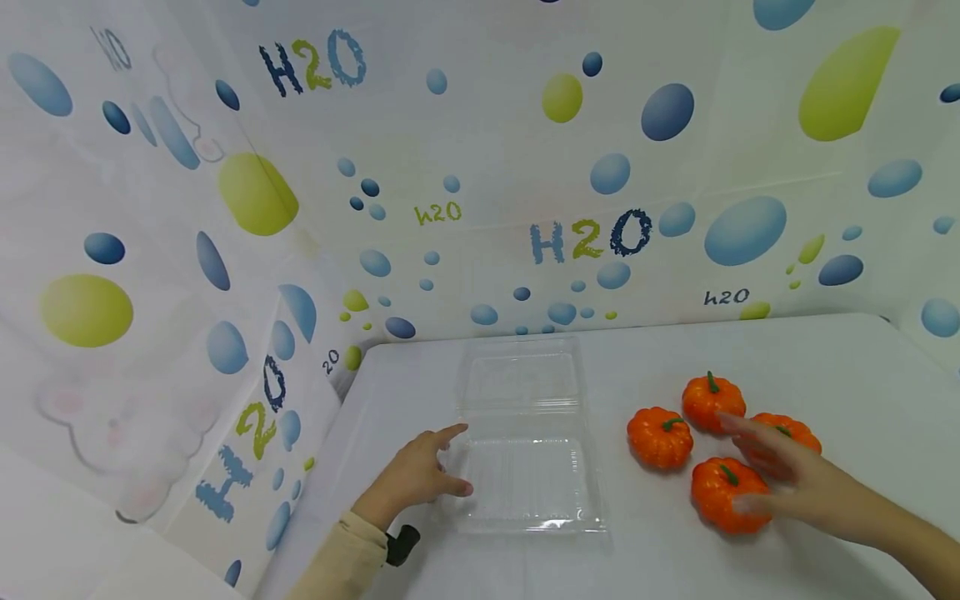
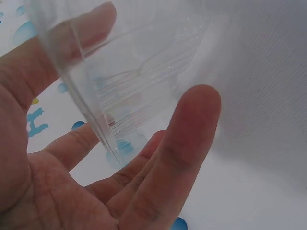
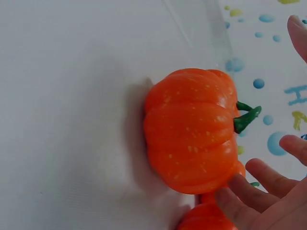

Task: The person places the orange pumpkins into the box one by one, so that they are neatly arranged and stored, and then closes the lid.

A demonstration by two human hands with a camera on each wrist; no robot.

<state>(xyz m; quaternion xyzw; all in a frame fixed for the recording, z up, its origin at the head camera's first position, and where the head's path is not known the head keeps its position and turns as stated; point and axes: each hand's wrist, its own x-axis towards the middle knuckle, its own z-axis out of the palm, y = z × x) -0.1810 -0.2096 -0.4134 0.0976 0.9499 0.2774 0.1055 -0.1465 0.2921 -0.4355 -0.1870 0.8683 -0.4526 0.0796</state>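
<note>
**Four pumpkins loose by the right fingers; light box beside the left**

Right hand [image 1: 806,492]: fingers spread, grasping nothing. Near pumpkin [image 1: 718,492] lies partly behind the thumb in the head view; right pumpkin [image 1: 801,429] is partly covered by the other fingers. Back pumpkin [image 1: 708,400] sits just beyond the fingertips, left pumpkin [image 1: 654,443] farther to their left. Contact with any of them: cannot tell.

Left hand [image 1: 416,471]: thumb and index apart at the side wall of the clear box [image 1: 517,483], nothing clenched. Whether skin meets plastic is unclear. Lid [image 1: 521,379] lies folded back beyond these fingers.

Risks, as judged:
- Crowding. If the right fingers close on the near pumpkin, they may knock its neighbours, since the gaps are narrow.
- Slip or roll. Round, shiny skins; an off-centre pinch could send one rolling over the worktop [image 1: 652,550].
- Box skid or dent. The plastic looks thin and light; a nudge from the left fingers, or a hard squeeze, might shift or buckle it.
</note>
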